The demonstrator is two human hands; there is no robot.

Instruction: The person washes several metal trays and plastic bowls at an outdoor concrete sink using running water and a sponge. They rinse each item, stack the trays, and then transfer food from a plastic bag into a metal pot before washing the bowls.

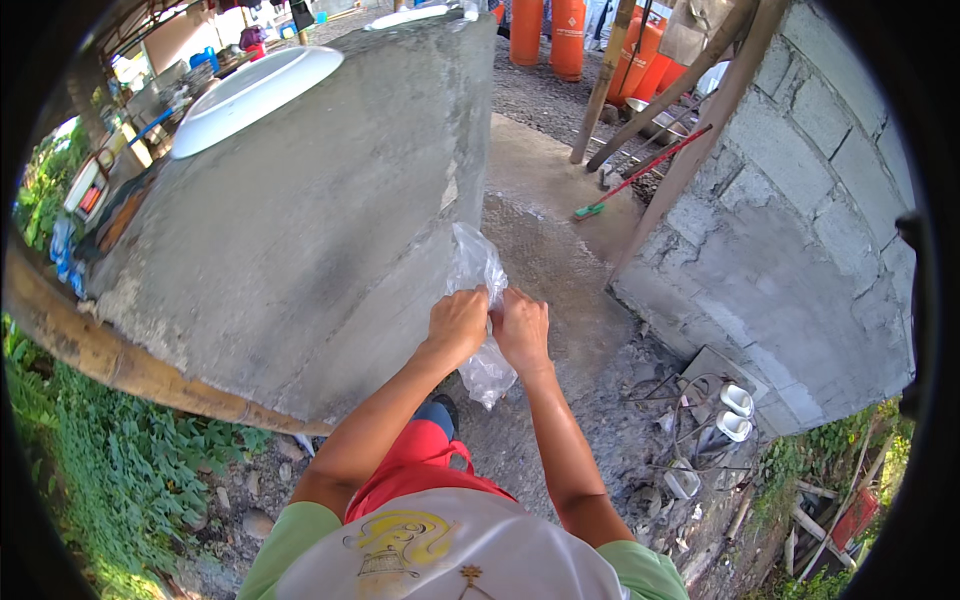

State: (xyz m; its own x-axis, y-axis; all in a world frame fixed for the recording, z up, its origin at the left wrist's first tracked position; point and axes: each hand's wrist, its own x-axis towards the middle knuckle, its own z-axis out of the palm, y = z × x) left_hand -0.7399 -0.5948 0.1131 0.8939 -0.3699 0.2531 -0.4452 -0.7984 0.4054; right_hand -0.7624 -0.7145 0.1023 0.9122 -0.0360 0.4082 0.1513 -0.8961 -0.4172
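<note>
A clear plastic bag point(486, 373) is bunched between my two fists in front of my body, one part standing up above them and the rest hanging below. My left hand point(458, 324) is closed around the bag from the left. Right beside it, my right hand point(520, 328) grips the same bag, the thumbs close together. What the bag holds, if anything, cannot be told. Behind the bag and to its left rises a grey concrete wall point(300, 225).
A white oval basin point(255, 94) rests on top of the wall. A red-handled brush point(641, 174) leans near wooden poles, with orange gas cylinders point(568, 37) behind. At right stand a concrete-block wall point(787, 247) and white slippers point(735, 412) among cables and litter.
</note>
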